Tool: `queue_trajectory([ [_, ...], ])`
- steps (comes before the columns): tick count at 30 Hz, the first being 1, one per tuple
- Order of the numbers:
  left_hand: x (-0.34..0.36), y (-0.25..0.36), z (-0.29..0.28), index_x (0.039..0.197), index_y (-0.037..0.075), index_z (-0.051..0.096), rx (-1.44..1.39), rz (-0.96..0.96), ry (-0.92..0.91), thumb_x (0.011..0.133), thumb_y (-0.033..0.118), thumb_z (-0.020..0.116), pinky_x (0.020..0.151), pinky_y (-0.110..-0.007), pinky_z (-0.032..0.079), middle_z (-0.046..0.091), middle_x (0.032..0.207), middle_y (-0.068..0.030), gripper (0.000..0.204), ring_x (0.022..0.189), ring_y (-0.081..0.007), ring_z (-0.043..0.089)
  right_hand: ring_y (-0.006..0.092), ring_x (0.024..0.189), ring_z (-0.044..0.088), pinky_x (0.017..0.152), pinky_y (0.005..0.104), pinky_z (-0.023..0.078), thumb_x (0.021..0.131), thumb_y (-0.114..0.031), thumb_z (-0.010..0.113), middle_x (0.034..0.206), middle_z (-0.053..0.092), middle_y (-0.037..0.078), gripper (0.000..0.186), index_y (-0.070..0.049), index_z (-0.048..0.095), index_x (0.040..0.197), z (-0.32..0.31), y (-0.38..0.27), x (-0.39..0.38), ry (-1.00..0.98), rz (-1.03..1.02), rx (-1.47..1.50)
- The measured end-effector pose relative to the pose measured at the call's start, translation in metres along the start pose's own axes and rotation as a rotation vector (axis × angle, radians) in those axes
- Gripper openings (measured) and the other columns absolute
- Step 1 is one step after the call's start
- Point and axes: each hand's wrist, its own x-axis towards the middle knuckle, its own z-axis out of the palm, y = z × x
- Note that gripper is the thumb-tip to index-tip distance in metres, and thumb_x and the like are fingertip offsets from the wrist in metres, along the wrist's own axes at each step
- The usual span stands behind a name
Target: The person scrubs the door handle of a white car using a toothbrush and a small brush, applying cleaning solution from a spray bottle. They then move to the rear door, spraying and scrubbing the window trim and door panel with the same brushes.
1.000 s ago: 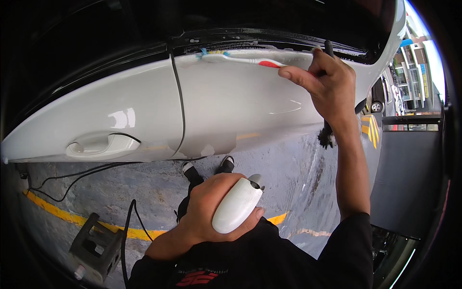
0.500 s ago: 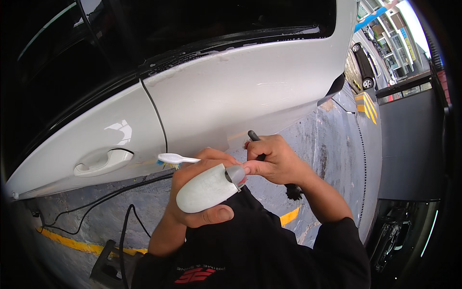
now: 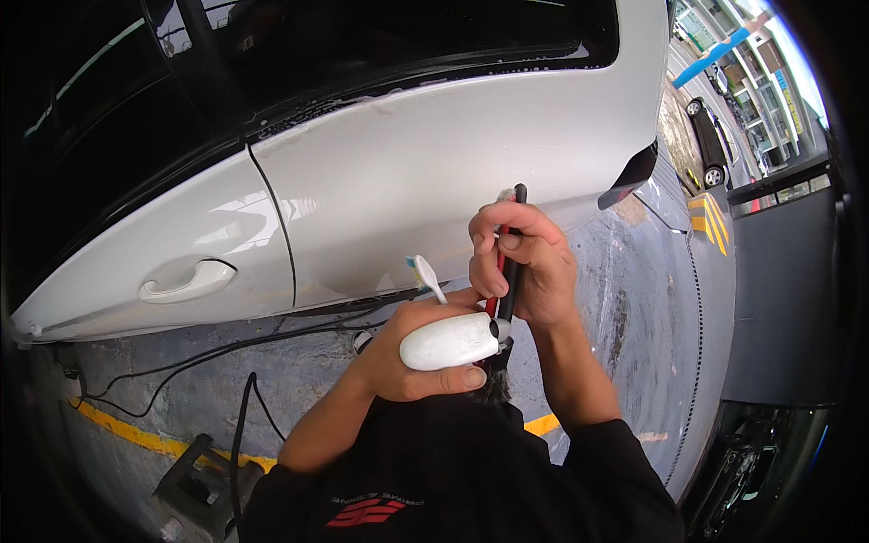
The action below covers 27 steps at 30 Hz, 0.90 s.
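My left hand [image 3: 385, 357] is closed round a white, rounded sprayer-like head [image 3: 448, 342] with a grey tip; whatever lies under it is hidden. A white toothbrush [image 3: 430, 279], its bristles blue and yellowish, sticks up from the same hand. Just to the right, my right hand [image 3: 550, 271] grips a black-handled brush [image 3: 512, 290], held nearly upright with its dark bristles pointing down beside the sprayer tip. A thin red-handled tool [image 3: 491, 306] with a pale tuft at its top runs alongside the black handle in those fingers.
Ahead stands a white car [image 3: 407, 172] with a door handle [image 3: 190, 282] and wet-edged dark windows. Black hoses [image 3: 217, 348] cross the grey floor at left, near a dark machine [image 3: 204, 493]. A yellow-striped block [image 3: 709, 224] stands at right.
My right hand has risen away from the sprayer's tip, and the black brush has swung from slanted to nearly upright. My left hand has shifted right with the sprayer and toothbrush.
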Motion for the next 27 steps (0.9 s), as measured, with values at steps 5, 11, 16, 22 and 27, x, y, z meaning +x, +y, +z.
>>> queue_trajectory([
  [5, 0.003, -0.014, 0.019, 0.104, 0.000, 0.065, -0.012, -0.072, 0.006, 0.078, 0.024, 0.079, 0.077, -0.032, 0.050, 0.066, 0.091, -0.0094, 0.038, 0.084, -0.0212, 0.063, 0.0163, 0.069, 0.063, 0.070, 0.0280, 0.053, 0.092, 0.005, 0.034, 0.113, 0.064, 0.018, 0.047, 0.003, 0.055, 0.134, -0.014, 0.001, -0.014, -0.144, -0.047, -0.312],
  [11, 0.006, -0.022, 0.024, 0.109, -0.004, 0.065, 0.224, 0.069, 0.008, 0.075, 0.022, 0.079, 0.081, -0.033, 0.051, 0.065, 0.105, -0.0142, 0.045, 0.089, -0.0228, 0.065, 0.0247, 0.070, 0.070, 0.068, 0.0352, 0.059, 0.104, -0.015, 0.037, 0.130, 0.055, 0.033, 0.055, -0.008, 0.020, 0.156, 0.004, -0.004, -0.024, 0.188, -0.096, -0.289],
  [16, 0.001, -0.017, 0.026, 0.110, -0.005, 0.065, 0.297, 0.089, 0.097, 0.073, 0.022, 0.081, 0.085, -0.035, 0.050, 0.064, 0.114, -0.0174, 0.048, 0.096, -0.0265, 0.065, 0.0179, 0.049, 0.061, 0.049, 0.0322, 0.053, 0.108, -0.031, 0.038, 0.108, 0.068, 0.023, 0.048, -0.008, 0.030, 0.149, -0.060, -0.013, -0.051, 0.464, 0.056, -0.056],
  [22, -0.003, -0.006, 0.014, 0.109, -0.004, 0.065, 0.297, 0.045, 0.151, 0.073, 0.021, 0.082, 0.090, -0.035, 0.049, 0.063, 0.118, -0.0173, 0.047, 0.102, -0.0260, 0.064, 0.0084, 0.039, 0.033, 0.041, 0.0251, 0.031, 0.105, -0.040, 0.045, 0.066, 0.052, 0.000, 0.036, -0.009, 0.059, 0.117, -0.075, 0.007, -0.106, 0.371, 0.492, 0.260],
  [27, 0.001, -0.006, 0.012, 0.109, -0.003, 0.065, 0.307, -0.012, 0.183, 0.074, 0.024, 0.082, 0.091, -0.035, 0.048, 0.060, 0.120, -0.0141, 0.047, 0.105, -0.0241, 0.061, 0.0070, 0.047, 0.041, 0.046, 0.0242, 0.035, 0.101, -0.035, 0.057, 0.068, 0.052, -0.001, 0.033, -0.003, 0.064, 0.107, -0.043, -0.036, -0.076, 0.177, 0.412, -0.285],
])
